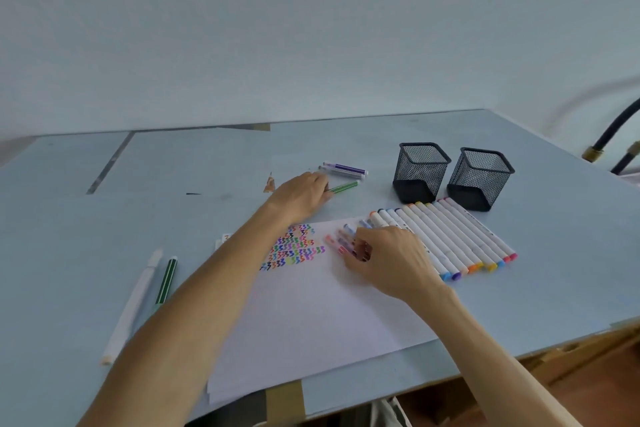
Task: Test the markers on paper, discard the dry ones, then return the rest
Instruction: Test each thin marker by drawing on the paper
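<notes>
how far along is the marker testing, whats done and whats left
Done: the paper carries many coloured squiggles, and a row of white markers lies beside it. In hand: the left hand holds a green marker; the right hand gathers small markers. Left: both mesh cups look empty, so returning remains.

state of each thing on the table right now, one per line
left hand: grips the green marker
right hand: fingers curled on small markers
mesh holders: upright, look empty
white markers: capped, in a row
paper: flat, colour squiggles on it
</notes>
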